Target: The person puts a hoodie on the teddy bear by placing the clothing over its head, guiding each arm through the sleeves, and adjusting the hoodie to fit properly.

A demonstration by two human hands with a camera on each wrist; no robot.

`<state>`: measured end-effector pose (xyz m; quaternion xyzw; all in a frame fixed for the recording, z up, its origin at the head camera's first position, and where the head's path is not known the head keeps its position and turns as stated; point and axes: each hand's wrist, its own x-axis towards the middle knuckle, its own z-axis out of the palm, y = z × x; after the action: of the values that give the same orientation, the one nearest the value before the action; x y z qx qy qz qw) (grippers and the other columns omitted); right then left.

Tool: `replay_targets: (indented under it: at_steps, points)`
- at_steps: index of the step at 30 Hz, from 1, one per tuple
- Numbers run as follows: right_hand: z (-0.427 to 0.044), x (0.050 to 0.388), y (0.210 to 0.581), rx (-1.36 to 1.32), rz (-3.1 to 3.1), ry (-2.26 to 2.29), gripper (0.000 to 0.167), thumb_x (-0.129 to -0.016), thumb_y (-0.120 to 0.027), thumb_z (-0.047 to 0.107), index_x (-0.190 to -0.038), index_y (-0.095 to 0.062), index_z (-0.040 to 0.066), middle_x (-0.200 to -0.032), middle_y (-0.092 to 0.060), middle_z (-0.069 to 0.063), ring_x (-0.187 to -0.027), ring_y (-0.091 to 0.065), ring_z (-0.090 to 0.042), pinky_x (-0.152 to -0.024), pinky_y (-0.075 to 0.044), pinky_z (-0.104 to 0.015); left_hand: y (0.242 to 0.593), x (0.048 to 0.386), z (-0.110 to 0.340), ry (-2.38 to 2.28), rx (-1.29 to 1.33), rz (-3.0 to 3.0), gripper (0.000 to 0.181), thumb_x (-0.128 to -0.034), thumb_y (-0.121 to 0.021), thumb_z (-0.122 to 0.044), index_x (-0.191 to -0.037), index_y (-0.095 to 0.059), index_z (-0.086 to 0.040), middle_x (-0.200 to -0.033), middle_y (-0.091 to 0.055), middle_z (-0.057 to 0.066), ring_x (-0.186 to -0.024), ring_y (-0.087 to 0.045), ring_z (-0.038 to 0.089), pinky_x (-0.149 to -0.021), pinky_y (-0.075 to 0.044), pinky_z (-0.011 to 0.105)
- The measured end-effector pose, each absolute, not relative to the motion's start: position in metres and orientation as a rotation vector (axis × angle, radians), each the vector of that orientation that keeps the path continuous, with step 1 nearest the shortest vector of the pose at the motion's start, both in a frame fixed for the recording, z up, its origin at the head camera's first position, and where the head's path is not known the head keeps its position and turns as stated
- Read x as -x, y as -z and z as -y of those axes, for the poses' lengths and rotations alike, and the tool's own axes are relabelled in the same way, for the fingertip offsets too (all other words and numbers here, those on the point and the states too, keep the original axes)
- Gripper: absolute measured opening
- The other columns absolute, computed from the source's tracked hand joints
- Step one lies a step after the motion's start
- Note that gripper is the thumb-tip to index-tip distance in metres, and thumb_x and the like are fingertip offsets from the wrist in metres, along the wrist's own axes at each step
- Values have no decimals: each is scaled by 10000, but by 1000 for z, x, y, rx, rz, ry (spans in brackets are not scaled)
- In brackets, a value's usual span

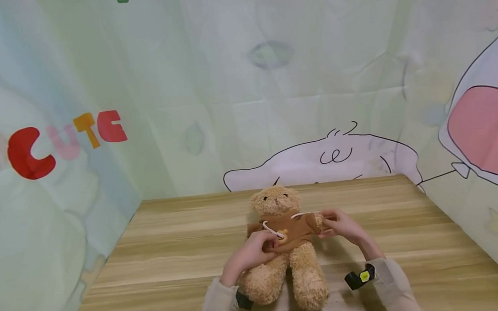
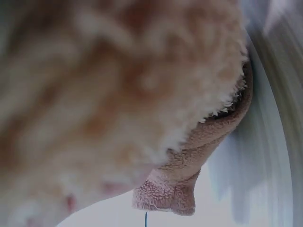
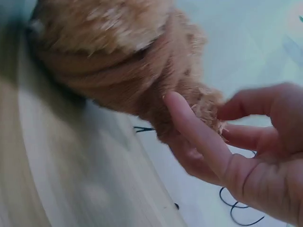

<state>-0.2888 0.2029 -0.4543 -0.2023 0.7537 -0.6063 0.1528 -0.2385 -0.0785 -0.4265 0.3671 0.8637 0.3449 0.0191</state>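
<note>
Gripping the teddy bear [image 1: 299, 256] by one furry paw [image 1: 318, 221], between thumb and fingers of the right hand [image 1: 344, 224]; resting the left hand [image 1: 254, 250] on the lower front of the brown shirt [image 1: 297, 232], beside a white cord [image 1: 271, 229]; cannot tell about cloth inside that grip; lying on the table [image 1: 174, 249], with head toward the far edge
</note>
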Motion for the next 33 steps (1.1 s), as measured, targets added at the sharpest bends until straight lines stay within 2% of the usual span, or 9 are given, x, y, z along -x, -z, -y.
replay_targets:
  at_steps: [3, 6, 9, 14, 21, 23, 28, 30, 33]
  points:
    - [-207, 290, 456, 555, -2071, 1775, 427, -928, -449, 132, -1189, -385, -200, -910, -550, -41, -794, -622, -109, -766, -520, -310, 426, 239, 77, -1087, -1148, -2655, 110, -742, -605, 39, -741, -542, -51, -671, -499, 34, -625, -399, 49, -576, -352, 163]
    - [-208, 291, 459, 462, -2050, 1834, 330, -916, -472, 113, -1120, -452, -146, -846, -547, 25, -746, -593, -51, -741, -520, -256, 426, 240, 77, -1081, -1142, -2663, 97, -766, -595, 27, -756, -547, -56, -692, -502, 26, -632, -384, 50, -583, -341, 170]
    - [-206, 290, 461, 333, -2081, 1892, 125, -911, -430, 26, -976, -502, -55, -768, -510, 42, -668, -534, -26, -675, -522, -223, 427, 241, 77, -1038, -1151, -2736, 92, -772, -573, 29, -774, -542, -58, -708, -502, 21, -636, -370, 58, -586, -328, 174]
    - [-200, 289, 463, 203, -2197, 1870, 100, -883, -364, -66, -895, -463, -64, -729, -459, 3, -610, -512, -61, -589, -528, -247, 431, 241, 76, -993, -1071, -2913, 120, -767, -537, 29, -862, -500, -34, -697, -433, 30, -604, -331, 79, -539, -295, 180]
    - [-196, 285, 464, 173, -2289, 1725, 68, -886, -379, -49, -834, -422, -58, -739, -474, -44, -612, -553, -121, -565, -524, -255, 451, 251, 83, -1195, -555, -2942, 665, -768, -649, -213, -1284, -315, 40, -1042, -382, 250, -805, -437, 277, -610, -402, 355]
    - [-195, 283, 464, 160, -2305, 1703, 51, -882, -379, -49, -858, -421, -65, -753, -479, -54, -614, -556, -125, -565, -523, -253, 469, 264, 88, -1298, -585, -2910, 729, -758, -668, -278, -1278, -295, 69, -1066, -407, 280, -881, -470, 327, -673, -434, 396]
    - [-193, 282, 463, 140, -2307, 1678, 116, -883, -367, -24, -948, -425, -101, -778, -499, -76, -614, -561, -119, -567, -521, -249, 554, 322, 103, -1537, -871, -2905, 619, -750, -655, -427, -1150, -410, -23, -892, -510, 80, -756, -521, 127, -591, -431, 238]
    - [-193, 282, 463, 136, -2297, 1669, 165, -883, -360, -12, -991, -413, -125, -784, -503, -82, -607, -561, -115, -568, -521, -248, 557, 324, 103, -1582, -858, -2846, 527, -754, -659, -403, -1081, -440, -53, -929, -466, 88, -795, -484, 147, -595, -411, 253]
    - [-192, 282, 463, 120, -2273, 1666, 293, -866, -350, -19, -1117, -356, -169, -799, -474, -89, -598, -565, -120, -580, -525, -257, 505, 288, 99, -1526, -742, -2785, 451, -722, -694, -249, -1025, -446, -25, -1038, -387, 179, -922, -409, 277, -669, -403, 334]
